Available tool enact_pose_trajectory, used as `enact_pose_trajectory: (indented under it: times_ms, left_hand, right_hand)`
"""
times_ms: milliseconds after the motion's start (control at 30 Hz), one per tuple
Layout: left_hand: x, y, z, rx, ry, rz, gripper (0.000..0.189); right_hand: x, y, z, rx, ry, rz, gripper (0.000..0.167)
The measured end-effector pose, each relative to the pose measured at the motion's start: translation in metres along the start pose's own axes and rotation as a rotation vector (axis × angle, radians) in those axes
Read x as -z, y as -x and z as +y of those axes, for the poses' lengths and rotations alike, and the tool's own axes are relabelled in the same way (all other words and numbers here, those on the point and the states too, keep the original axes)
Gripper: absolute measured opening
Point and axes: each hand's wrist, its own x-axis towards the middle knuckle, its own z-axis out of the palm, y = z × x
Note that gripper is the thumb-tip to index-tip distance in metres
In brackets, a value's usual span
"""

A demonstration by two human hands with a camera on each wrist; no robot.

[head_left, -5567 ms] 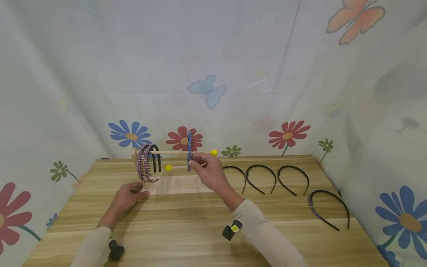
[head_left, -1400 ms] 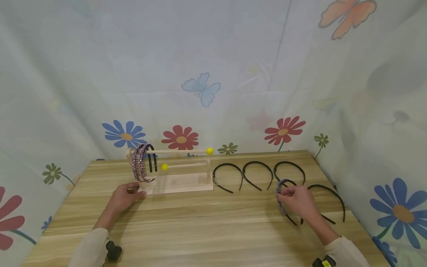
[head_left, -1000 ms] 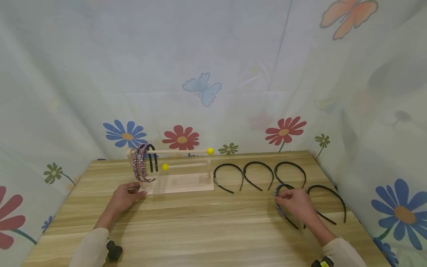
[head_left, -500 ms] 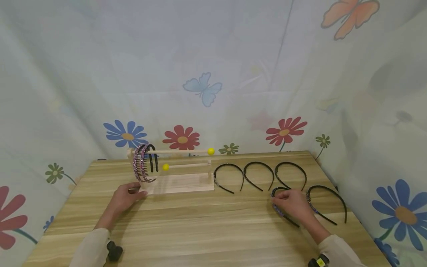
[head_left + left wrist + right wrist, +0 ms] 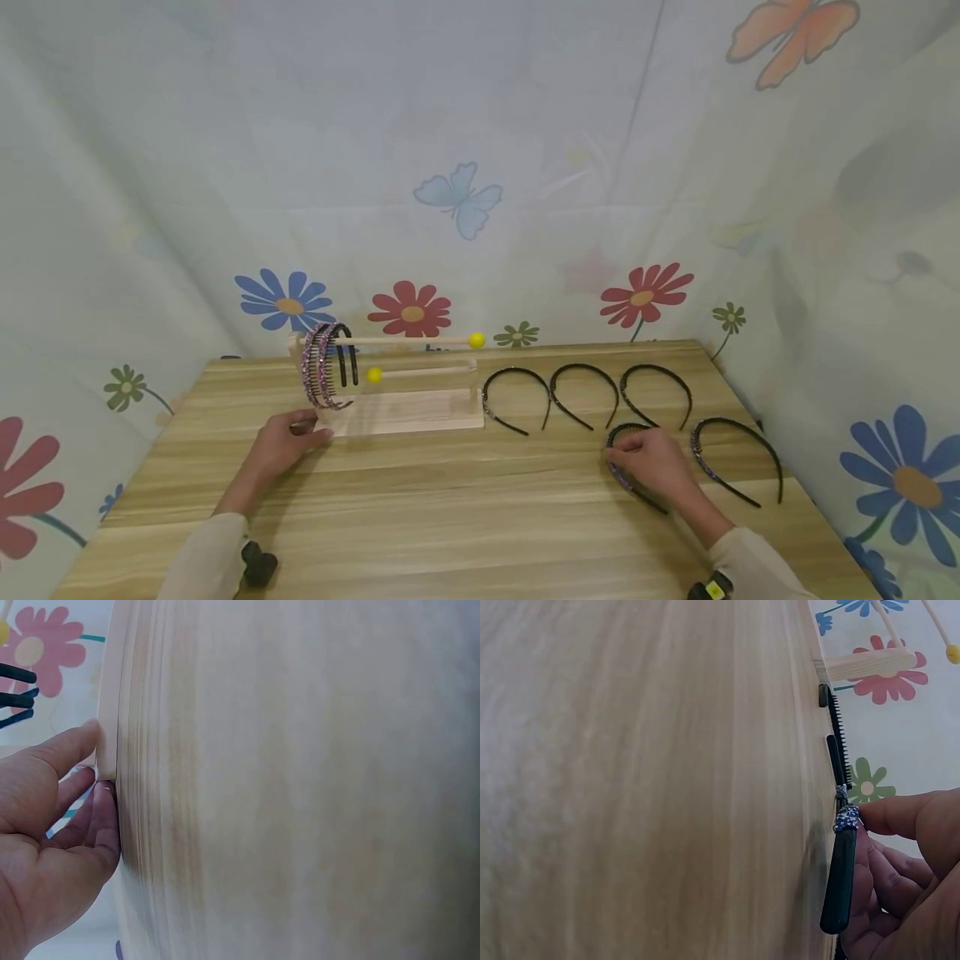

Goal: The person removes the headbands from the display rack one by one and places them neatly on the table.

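In the head view, my right hand (image 5: 654, 462) pinches a black toothed headband (image 5: 643, 497) with blue glittery trim, low over the table at right. The right wrist view shows thumb and fingers at the glittery part, with the black end (image 5: 840, 881) pointing down along the table. My left hand (image 5: 281, 446) holds the left end of a wooden stand (image 5: 408, 412), thumb on one side of its base (image 5: 109, 712) and fingers at the corner. Pink glittery headbands (image 5: 325, 367) hang on the stand's upper rod, near its left end.
Three black headbands (image 5: 516, 370) lie in a row right of the stand. Another headband (image 5: 738, 422) lies at the right, beside my right hand. Yellow balls tip the upper rod (image 5: 477, 340) and lower rod (image 5: 374, 376). A flowered cloth (image 5: 525, 250) hangs behind the table.
My right hand has carried the blue headband from the upper rod to the table's right side, then lowered it and shifted it slightly left. My left hand stays at the stand.
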Motion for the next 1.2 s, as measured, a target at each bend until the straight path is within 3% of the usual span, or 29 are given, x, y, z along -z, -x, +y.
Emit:
enact_pose_trajectory:
  times_ms: [400, 633, 867, 1200]
  left_hand:
    - [0.0, 0.0, 0.002, 0.011, -0.001, -0.002, 0.063]
    - [0.0, 0.0, 0.002, 0.009, 0.004, -0.005, 0.063]
    - [0.0, 0.001, 0.002, 0.007, 0.005, 0.002, 0.062]
    - [0.0, 0.0, 0.002, 0.001, 0.002, 0.009, 0.061]
  right_hand:
    - [-0.002, 0.002, 0.001, 0.006, -0.004, -0.013, 0.022]
    - [0.007, 0.003, -0.002, -0.021, -0.029, -0.02, 0.025]
    - [0.018, 0.001, -0.023, 0.081, -0.008, 0.032, 0.033]
    - [0.006, -0.006, -0.064, 0.268, -0.175, 0.134, 0.029]
